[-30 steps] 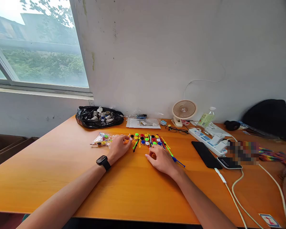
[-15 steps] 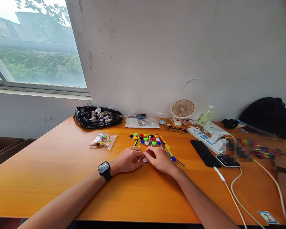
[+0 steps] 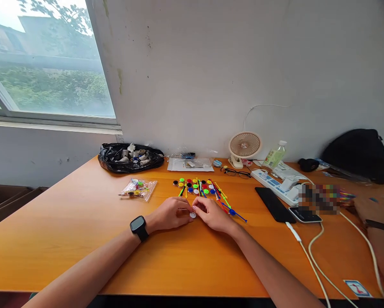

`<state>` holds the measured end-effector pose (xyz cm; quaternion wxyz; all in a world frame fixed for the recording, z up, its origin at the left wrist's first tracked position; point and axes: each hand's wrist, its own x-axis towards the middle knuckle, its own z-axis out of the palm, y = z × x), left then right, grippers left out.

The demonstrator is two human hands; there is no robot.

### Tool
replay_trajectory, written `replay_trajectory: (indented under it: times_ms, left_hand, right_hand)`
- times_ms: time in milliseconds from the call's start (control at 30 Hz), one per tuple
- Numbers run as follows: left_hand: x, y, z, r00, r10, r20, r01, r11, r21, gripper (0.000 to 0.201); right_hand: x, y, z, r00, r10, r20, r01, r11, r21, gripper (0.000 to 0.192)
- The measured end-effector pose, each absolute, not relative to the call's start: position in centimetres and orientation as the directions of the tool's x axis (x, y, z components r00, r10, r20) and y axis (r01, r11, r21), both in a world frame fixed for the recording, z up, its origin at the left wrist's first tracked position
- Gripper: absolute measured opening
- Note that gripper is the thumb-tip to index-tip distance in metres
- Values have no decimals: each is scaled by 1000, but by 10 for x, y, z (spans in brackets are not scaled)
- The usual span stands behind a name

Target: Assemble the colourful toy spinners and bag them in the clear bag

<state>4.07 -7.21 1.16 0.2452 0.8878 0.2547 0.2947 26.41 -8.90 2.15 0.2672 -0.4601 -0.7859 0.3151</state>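
You are now pinching a small white disc (image 3: 192, 215) between your left hand (image 3: 171, 214) and right hand (image 3: 213, 214), both having drawn back from the coloured pieces (image 3: 196, 187), fingers curled closed on it just above the table (image 3: 83, 239).

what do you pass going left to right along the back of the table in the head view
black plastic bag → clear packets on white paper → small fan → plastic bottle → black backpack
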Motion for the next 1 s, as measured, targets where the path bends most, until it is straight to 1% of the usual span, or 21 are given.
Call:
replay_trajectory:
  times_ms: [167, 267, 400, 533, 667, 733, 833, 933, 1000]
  left_hand:
    - [41, -74, 15, 663, 608, 437, 303, -751, 586, 18]
    - [39, -76, 17, 625, 641, 445, 338, -736, 586, 22]
    - [37, -76, 18, 560, 692, 456, 368, -701, 611, 16]
    - [38, -74, 18, 517, 719, 464, 370, -677, 636, 15]
    - [38, -74, 19, 537, 710, 455, 369, -683, 630, 16]
    - [38, -74, 19, 550, 700, 455, 362, -691, 626, 16]
    - [38, -73, 17, 562, 688, 459, 353, -701, 619, 17]
    - [38, -72, 16, 559, 685, 467, 349, -706, 617, 17]
    - [38, -73, 15, 557, 683, 473, 348, -708, 614, 18]
  right_hand:
    - [263, -89, 18, -414, 890, 192, 555, 414, -722, 19]
    - [264, -87, 20, -365, 901, 234, 540, 410, -735, 20]
    - [268, -81, 22, -285, 921, 267, 546, 385, -744, 21]
    - [272, -75, 21, -224, 948, 224, 546, 313, -777, 23]
    - [272, -74, 18, -229, 961, 154, 463, 246, -851, 19]
    - [270, -75, 16, -260, 955, 141, 424, 244, -872, 17]
    - [268, -76, 14, -298, 941, 159, 420, 278, -864, 16]
    - [268, -75, 12, -297, 937, 186, 429, 305, -850, 13]
    - [268, -74, 12, -285, 943, 171, 429, 285, -857, 12]
